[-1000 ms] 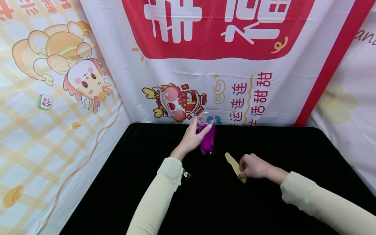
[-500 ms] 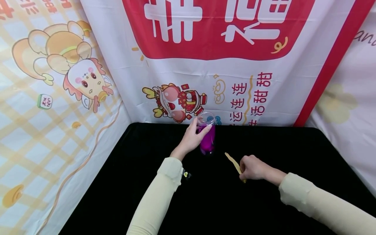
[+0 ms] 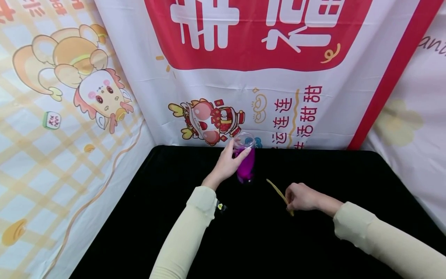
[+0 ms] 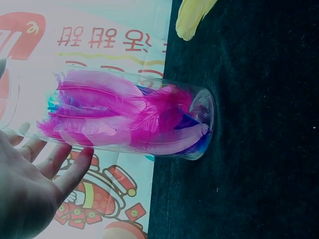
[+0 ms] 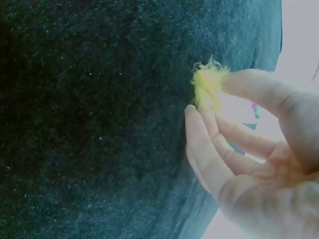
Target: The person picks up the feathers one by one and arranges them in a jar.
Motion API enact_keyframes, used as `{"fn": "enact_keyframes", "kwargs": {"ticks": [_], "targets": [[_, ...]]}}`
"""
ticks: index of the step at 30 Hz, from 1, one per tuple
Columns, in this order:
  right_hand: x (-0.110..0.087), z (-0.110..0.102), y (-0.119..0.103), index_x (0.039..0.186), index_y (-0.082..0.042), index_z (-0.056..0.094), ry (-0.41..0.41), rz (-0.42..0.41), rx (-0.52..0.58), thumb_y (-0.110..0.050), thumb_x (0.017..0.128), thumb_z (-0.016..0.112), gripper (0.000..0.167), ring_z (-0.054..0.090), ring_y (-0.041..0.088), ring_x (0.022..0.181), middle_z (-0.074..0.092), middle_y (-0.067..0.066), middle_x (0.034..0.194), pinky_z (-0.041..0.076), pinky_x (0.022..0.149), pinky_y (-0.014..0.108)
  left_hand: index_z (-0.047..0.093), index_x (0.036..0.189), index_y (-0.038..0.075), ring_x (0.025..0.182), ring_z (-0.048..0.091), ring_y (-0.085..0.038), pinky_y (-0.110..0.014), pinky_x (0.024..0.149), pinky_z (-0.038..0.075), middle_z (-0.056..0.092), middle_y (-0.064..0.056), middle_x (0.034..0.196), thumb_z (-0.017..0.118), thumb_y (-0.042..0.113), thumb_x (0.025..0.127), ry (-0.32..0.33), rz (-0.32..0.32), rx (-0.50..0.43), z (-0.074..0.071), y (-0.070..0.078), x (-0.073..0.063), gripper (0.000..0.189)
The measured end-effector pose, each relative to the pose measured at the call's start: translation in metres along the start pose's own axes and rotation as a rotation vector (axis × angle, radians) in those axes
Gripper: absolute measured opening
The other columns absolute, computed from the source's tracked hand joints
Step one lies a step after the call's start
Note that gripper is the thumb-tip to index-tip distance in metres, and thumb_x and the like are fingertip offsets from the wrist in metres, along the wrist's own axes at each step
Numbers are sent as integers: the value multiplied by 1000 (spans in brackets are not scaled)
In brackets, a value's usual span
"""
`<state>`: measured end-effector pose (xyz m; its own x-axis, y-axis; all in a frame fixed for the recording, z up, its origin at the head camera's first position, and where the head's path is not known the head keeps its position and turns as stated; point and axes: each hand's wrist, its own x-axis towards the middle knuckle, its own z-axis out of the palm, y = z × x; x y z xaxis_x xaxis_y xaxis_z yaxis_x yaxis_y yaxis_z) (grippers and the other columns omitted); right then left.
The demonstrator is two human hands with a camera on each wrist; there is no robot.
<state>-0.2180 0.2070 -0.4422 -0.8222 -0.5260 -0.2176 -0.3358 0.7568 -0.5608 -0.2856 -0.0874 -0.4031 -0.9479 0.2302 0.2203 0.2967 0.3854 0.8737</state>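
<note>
My left hand point(image 3: 224, 162) grips the upper part of a clear jar point(image 3: 245, 142), its thumb across the near side. The jar stands upright at the back of the black table. In the left wrist view, pink, purple and blue feathers point(image 4: 119, 117) fill the jar. To the right of the jar, my right hand point(image 3: 302, 197) pinches a yellow feather point(image 3: 275, 188) by its lower end. Seen from the head, the feather is nearly edge-on, its upper end leaning toward the jar. Its fluffy end point(image 5: 209, 84) shows between thumb and fingers in the right wrist view.
A black cloth-covered table point(image 3: 251, 240) lies under both hands. Printed white and red fabric point(image 3: 278, 58) hangs directly behind its far edge. Another printed sheet point(image 3: 69, 155) borders the left side. A small dark item with a yellow mark point(image 3: 221, 207) is by the left cuff.
The yellow feather has turned in my right fingers, from showing its broad face to nearly edge-on. My left hand and the jar have stayed in place.
</note>
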Motion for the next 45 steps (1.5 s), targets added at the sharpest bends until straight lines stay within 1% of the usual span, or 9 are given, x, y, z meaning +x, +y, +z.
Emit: {"fn": "enact_keyframes", "kwargs": {"ticks": [3,7,13,21,28,34,37,41,45], "targets": [[-2,-2,0,78,-10,67,-5,4,5,-11,78,86,19,59,10,64,65,-4,70,51,60,29,36,154,20,127,57,-24,-45,105,49,49,-8,148,58,65,96,0,-6,3,0,1,0,77],[-4,-2,-3,76,-9,66,-5,4,27,-7,79,84,19,61,11,61,64,-3,67,53,58,29,34,156,20,130,56,-24,-47,107,48,47,-9,151,57,67,95,-6,-18,10,0,1,-1,81],[-10,-1,-8,72,-7,65,-20,11,66,-3,81,81,18,65,14,55,65,-1,65,56,52,27,33,158,14,132,54,-26,-49,108,46,44,-11,155,57,68,95,-14,-23,12,0,0,-2,86],[-15,-4,-12,78,-4,62,-49,117,121,5,79,77,18,67,19,54,67,6,67,59,52,33,32,158,17,132,54,-25,-47,108,47,43,-10,156,56,68,95,-16,-24,11,-1,0,0,85],[-17,-8,-14,72,-2,60,-58,114,131,11,81,69,18,68,23,54,69,9,63,59,50,36,31,159,13,133,53,-27,-49,109,46,41,-12,158,56,67,96,-19,-20,12,-1,1,-1,87],[-16,-18,-15,76,-2,68,-61,114,101,6,86,70,13,68,24,55,69,8,63,58,51,38,32,158,13,131,54,-25,-48,108,47,45,-8,153,57,67,96,-9,-27,18,-1,2,-2,86],[-13,-25,-15,78,-4,71,-56,101,61,3,87,70,12,67,22,56,68,6,65,57,51,35,32,158,15,131,55,-25,-47,107,48,46,-7,151,57,67,96,-7,-29,18,-1,3,-2,84],[-7,-32,-13,76,-8,74,-16,47,-16,-4,87,74,13,59,13,56,67,1,65,50,53,29,34,157,17,130,55,-24,-46,107,48,47,-7,150,57,66,96,-6,-26,20,-2,3,-3,82],[-3,-37,-13,75,-10,76,55,13,-32,-11,88,77,14,52,11,57,66,0,66,47,57,28,33,158,16,131,55,-25,-47,107,48,46,-7,151,57,67,96,-9,-26,17,-2,4,-3,83]]}}
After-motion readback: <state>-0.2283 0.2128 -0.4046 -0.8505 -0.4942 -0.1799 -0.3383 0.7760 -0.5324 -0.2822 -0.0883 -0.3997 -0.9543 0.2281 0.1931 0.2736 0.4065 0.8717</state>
